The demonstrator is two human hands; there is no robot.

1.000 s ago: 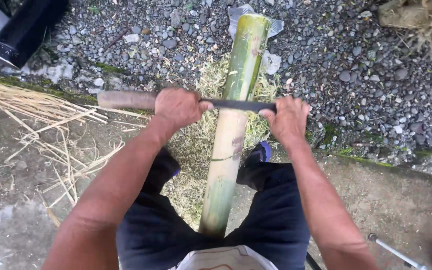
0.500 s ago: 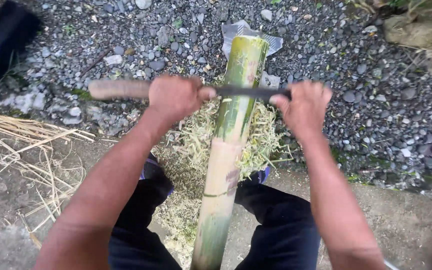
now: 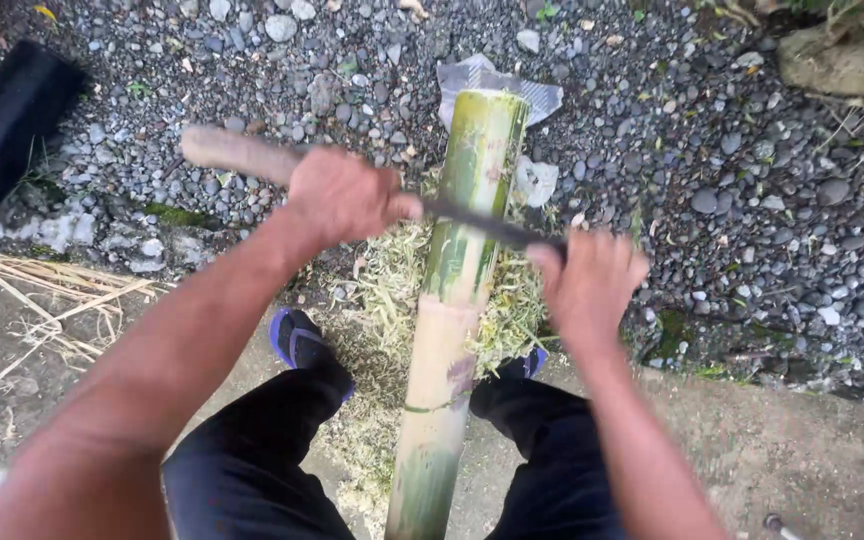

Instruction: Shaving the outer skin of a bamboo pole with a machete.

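A thick green and pale bamboo pole [image 3: 457, 290] runs from between my legs out over the gravel. A long dark knife blade [image 3: 477, 224] lies across it. My left hand [image 3: 344, 195] is shut on the knife's wooden handle [image 3: 237, 153], left of the pole. My right hand [image 3: 590, 280] presses on the blade's far end, right of the pole. Pale green shavings [image 3: 392, 285] lie heaped under the pole. The upper part of the pole is green, the part below the blade scraped pale.
Grey gravel [image 3: 712, 150] covers the ground ahead. A black tube [image 3: 2, 130] lies at the upper left, dry straw [image 3: 42, 300] at the left. A crumpled plastic scrap [image 3: 497, 80] sits at the pole's far end. My blue sandal [image 3: 297, 340] rests on concrete.
The knife and both hands have slid along the pole towards me, the blade now tilted with the right end lower. The view has shifted slightly.
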